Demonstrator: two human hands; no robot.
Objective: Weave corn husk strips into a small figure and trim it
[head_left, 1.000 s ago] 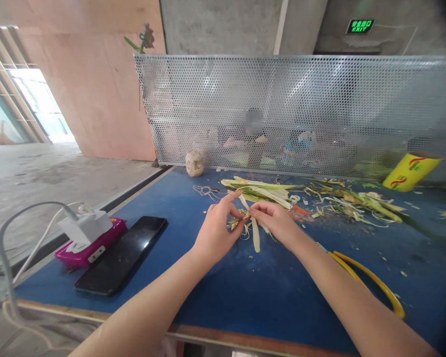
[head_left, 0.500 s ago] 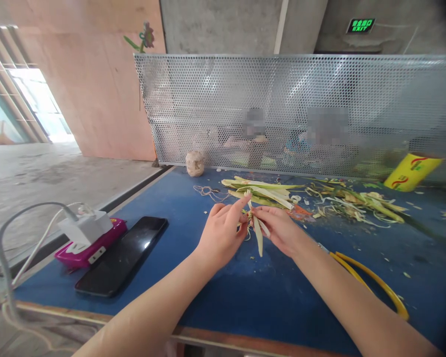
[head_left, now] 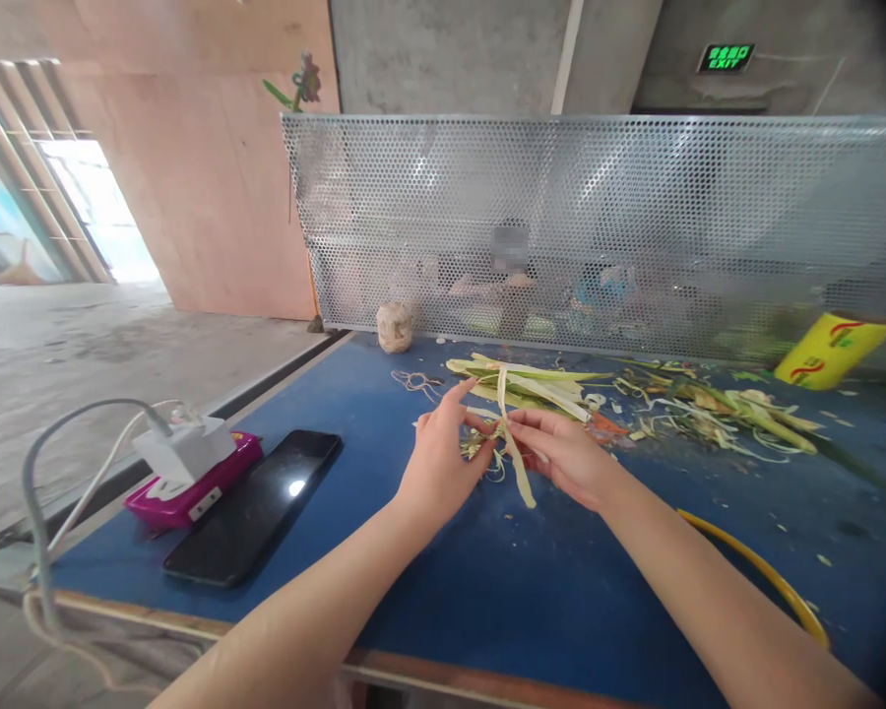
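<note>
As two bare hands meet over a blue counter (head_left: 561,601), seen from the head camera, the left hand (head_left: 443,453) pinches a small bundle of plant fibres (head_left: 499,430) between thumb and fingers, index finger raised. The right hand (head_left: 561,451), its fingertips drawn together, grips a pale strip (head_left: 520,471) where it meets the bundle; one end stands up, the other hangs toward the counter. Just beyond lie leaf pieces (head_left: 536,375), with shredded scraps (head_left: 716,409) farther right and a yellow handle (head_left: 779,576) beside the right forearm. The strip looks thin enough to split if pulled sharply, and it could slide off the bundle should the left pinch loosen. Loose fibres beneath the fingers might also snag, while the yellow handle could be knocked by the forearm.
</note>
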